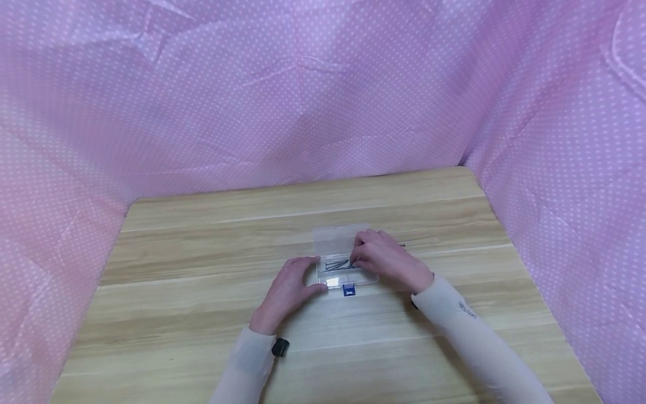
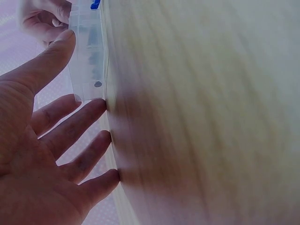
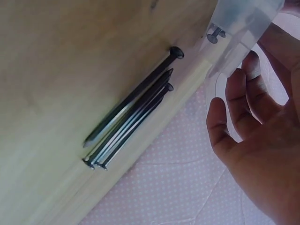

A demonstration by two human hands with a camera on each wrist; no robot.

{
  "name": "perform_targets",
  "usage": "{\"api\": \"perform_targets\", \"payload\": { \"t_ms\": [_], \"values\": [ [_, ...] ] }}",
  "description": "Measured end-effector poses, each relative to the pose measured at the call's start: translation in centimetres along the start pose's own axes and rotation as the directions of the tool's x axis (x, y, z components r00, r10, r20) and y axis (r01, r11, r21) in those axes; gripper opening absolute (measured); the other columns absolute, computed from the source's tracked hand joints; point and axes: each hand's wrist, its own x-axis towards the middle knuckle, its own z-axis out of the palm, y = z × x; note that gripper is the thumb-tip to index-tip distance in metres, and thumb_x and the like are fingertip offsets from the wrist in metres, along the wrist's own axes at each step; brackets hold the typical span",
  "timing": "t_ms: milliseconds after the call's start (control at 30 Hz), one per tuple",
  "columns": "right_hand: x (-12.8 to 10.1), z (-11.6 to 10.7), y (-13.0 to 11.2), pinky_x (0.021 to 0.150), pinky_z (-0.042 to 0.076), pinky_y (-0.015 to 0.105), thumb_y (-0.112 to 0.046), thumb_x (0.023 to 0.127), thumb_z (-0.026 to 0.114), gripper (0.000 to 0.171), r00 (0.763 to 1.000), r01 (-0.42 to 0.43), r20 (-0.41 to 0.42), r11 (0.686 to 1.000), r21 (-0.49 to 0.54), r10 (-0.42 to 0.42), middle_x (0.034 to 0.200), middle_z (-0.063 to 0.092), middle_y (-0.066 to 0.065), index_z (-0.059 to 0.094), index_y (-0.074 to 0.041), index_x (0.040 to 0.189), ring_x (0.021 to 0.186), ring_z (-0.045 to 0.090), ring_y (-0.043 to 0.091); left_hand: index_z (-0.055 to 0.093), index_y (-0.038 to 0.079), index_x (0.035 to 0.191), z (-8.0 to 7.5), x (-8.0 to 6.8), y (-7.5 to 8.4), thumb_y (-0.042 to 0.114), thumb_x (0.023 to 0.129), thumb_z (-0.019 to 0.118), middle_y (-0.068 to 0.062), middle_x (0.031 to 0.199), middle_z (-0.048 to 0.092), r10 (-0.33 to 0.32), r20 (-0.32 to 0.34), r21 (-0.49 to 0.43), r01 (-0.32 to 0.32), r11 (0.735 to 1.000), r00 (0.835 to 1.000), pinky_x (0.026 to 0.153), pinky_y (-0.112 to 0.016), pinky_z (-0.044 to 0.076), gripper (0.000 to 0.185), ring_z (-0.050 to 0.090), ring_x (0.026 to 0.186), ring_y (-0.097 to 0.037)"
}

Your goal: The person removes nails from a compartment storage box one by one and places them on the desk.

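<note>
A clear plastic box (image 1: pixel 348 276) with a blue latch (image 1: pixel 349 289) lies on the table, its lid (image 1: pixel 335 238) folded back. Several metal nails (image 1: pixel 334 266) lie inside in the rear part. My left hand (image 1: pixel 287 289) holds the box's left end, thumb at the front corner and index finger at the rear one; its other fingertips rest on the table in the left wrist view. My right hand (image 1: pixel 386 255) reaches into the box from the right, finger and thumb pinching at the end of a nail. In the right wrist view the box wall partly hides those fingertips.
Several large loose nails (image 3: pixel 133 115) lie side by side on the wooden table (image 1: pixel 202 314), right of the box; in the head view my right hand mostly covers them. Pink dotted cloth (image 1: pixel 282 101) hangs behind the table and along its sides.
</note>
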Motion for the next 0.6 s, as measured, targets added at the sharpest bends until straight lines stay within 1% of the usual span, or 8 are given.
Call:
{"api": "perform_targets", "payload": {
  "t_ms": [133,333,433,600],
  "values": [
    [0.17,0.01,0.19,0.083,0.043,0.033,-0.018,0.09,0.082,0.009,1.0,0.009,0.015,1.0,-0.011,-0.009,0.097,0.058,-0.01,0.084,-0.024,0.096,0.095,0.053,0.013,0.061,0.011,0.143,0.01,-0.01,0.03,0.037,0.084,0.087,-0.01,0.142,0.062,-0.012,0.006,0.003,0.012,1.0,1.0,0.118,-0.049,0.039,0.07,0.048,0.138,-0.033],
    [0.56,-0.32,0.33,0.081,0.041,0.032,-0.02,0.089,0.083,0.009,0.998,0.035,0.057,0.999,-0.017,-0.034,0.095,0.056,-0.011,0.084,-0.024,0.097,0.092,0.05,0.013,0.06,0.011,0.144,-0.08,-0.01,0.09,0.037,0.084,0.087,-0.011,0.143,0.062,-0.009,0.006,0.004,0.009,1.0,1.0,0.118,-0.049,0.038,0.07,0.048,0.139,-0.033],
    [0.71,-0.4,0.43,0.082,0.041,0.034,-0.019,0.088,0.084,0.01,0.996,0.064,0.064,0.997,-0.031,-0.062,0.093,0.055,-0.01,0.084,-0.023,0.098,0.09,0.049,0.014,0.06,0.011,0.144,-0.09,-0.01,0.09,0.037,0.084,0.087,-0.011,0.143,0.061,-0.009,0.006,0.0,0.009,1.0,1.0,0.118,-0.049,0.038,0.071,0.048,0.139,-0.033],
    [1.0,-0.24,0.61,0.081,0.043,0.034,-0.016,0.087,0.085,0.014,0.99,0.127,0.064,0.989,-0.078,-0.122,0.091,0.057,-0.009,0.085,-0.024,0.098,0.089,0.051,0.015,0.06,0.01,0.144,-0.06,0.01,0.04,0.037,0.084,0.087,-0.011,0.143,0.062,-0.004,0.003,0.001,0.004,1.0,1.0,0.118,-0.049,0.039,0.07,0.049,0.138,-0.033]
  ]
}}
